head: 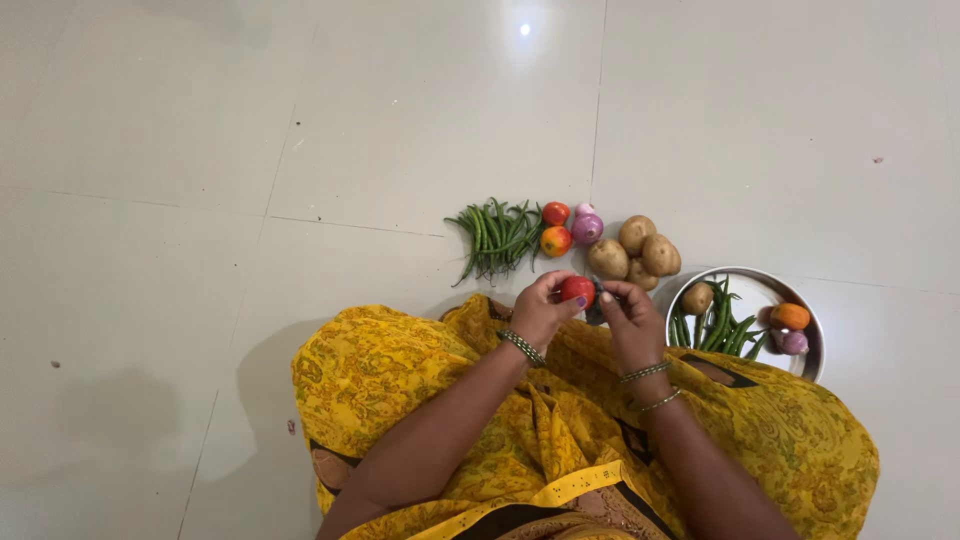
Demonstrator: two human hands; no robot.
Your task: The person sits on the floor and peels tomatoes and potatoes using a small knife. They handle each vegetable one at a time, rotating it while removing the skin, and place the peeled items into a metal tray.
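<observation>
While the left hand (541,308) curls its fingertips (560,285) round a red tomato (577,289), pinching it at mid-frame above the lap, we note the right hand (633,318) w/ fingers bent close beside it; whether they touch the tomato, we cannot tell. Beyond, on the tiled floor (300,150): green beans (495,236), two tomatoes (555,228), a purple onion (587,228), four potatoes (634,253). At right, a steel plate (812,340) w/ more veg.
</observation>
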